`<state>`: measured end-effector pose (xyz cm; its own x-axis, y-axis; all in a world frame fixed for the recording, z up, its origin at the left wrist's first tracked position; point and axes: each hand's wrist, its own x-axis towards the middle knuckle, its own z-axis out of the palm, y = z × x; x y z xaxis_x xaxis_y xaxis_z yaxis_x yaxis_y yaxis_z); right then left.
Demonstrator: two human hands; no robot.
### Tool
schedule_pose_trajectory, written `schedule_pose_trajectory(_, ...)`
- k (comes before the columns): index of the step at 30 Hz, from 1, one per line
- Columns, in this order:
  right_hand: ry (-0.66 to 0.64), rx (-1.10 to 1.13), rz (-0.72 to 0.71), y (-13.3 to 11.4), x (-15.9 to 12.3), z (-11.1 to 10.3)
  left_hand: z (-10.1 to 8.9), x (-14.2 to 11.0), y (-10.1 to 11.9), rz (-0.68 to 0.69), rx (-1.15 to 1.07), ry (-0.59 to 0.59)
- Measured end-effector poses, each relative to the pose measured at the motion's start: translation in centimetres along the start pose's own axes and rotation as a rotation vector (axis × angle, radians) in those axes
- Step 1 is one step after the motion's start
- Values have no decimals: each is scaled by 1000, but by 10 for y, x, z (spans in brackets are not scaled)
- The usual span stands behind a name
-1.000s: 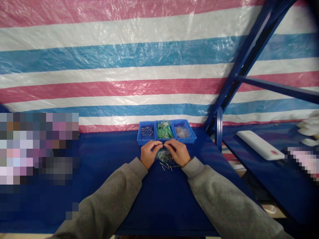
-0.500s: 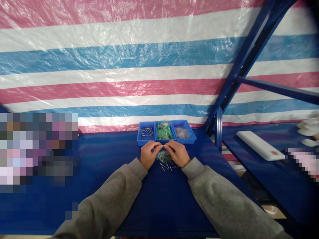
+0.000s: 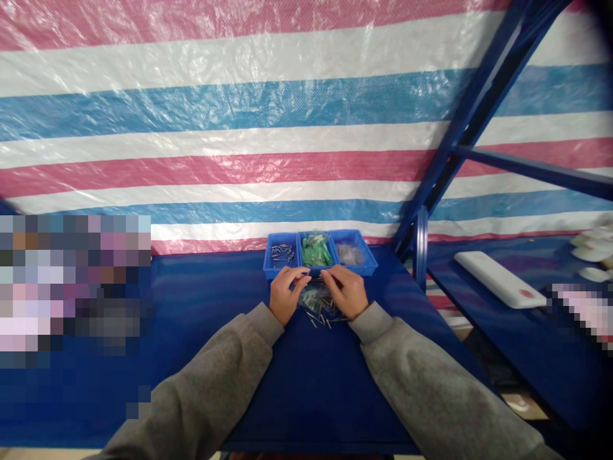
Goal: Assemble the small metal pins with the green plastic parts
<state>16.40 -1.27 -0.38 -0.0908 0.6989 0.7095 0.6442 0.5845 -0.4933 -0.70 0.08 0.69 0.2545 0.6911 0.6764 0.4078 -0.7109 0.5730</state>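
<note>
My left hand [image 3: 286, 294] is closed, thumb and fingertips pinched together, above the near edge of the blue trays. Facing it, my right hand [image 3: 347, 292] is pinched in the same way, with a small gap between the two sets of fingertips. Something thin and dark seems to lie in that gap, too small to make out. Below and between my hands is a pile of thin metal pins [image 3: 323, 313], partly on a clear plastic bag [image 3: 310, 299]. My right hand hides part of the pile.
Three blue trays stand joined behind my hands: the left tray [image 3: 281, 271] holds metal pins, the middle one green bags [image 3: 316, 251], the right one clear bags [image 3: 349, 253]. A white oblong case [image 3: 498, 279] lies on the right table. A blue metal frame [image 3: 421, 220] rises beside the trays.
My fingertips were touching and are now slightly apart. The right hand's fingers have shifted a little up and to the right. The trays and the pile stay put.
</note>
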Motion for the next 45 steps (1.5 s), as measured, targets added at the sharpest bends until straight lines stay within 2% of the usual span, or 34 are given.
schedule_pose_trajectory(5, -5, 16, -2, -2, 0, -2, 1, 0, -2, 4, -53, -38)
schedule_pose_trajectory(15, -158, 109, -64, -7, 1, -1, 5, -4, -3, -189, -224, -151)
schedule_pose_trajectory(26, -121, 70, 5, -3, 1, 0, 1, 0, 2, -83, -58, -158)
schedule_pose_trajectory(35, -128, 114, 3, -6, 1, -3, 0, -4, 2, -137, -107, -231)
schedule_pose_trajectory(40, -129, 92, -36, -7, 2, -3, -1, -1, 3, -113, -96, -147)
schedule_pose_trajectory(45, -172, 69, -44, -1, 0, 2, 0, 0, 5, -26, -86, -71)
